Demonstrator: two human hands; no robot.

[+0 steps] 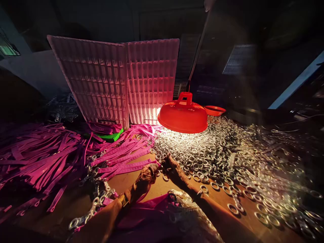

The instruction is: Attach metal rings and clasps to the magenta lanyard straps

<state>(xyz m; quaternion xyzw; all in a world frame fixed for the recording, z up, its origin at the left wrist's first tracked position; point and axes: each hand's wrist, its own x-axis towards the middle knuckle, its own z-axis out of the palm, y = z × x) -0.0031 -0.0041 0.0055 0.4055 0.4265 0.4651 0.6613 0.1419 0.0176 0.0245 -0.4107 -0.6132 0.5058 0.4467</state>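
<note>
My left hand [149, 173] is closed, fingers curled, with a bit of pink strap showing at its fingertips. Close beside it on the right, my right hand [173, 169] has its fingers pinched together at the edge of a large heap of metal rings [215, 148]. What sits in that pinch is too small to make out. Loose pink straps [126, 167] with a row of marks along them lie just left of my hands. Pink material [144, 211] and clear plastic [189, 206] are below my forearms.
A red hanging lamp [182, 116] lights the ring heap from low above. Behind it stand two ribbed panels [152, 77]. A thick pile of pink straps [45, 152] covers the left, near a green tray [111, 136]. Linked rings [97, 199] trail toward me; a red bowl [215, 110] sits behind.
</note>
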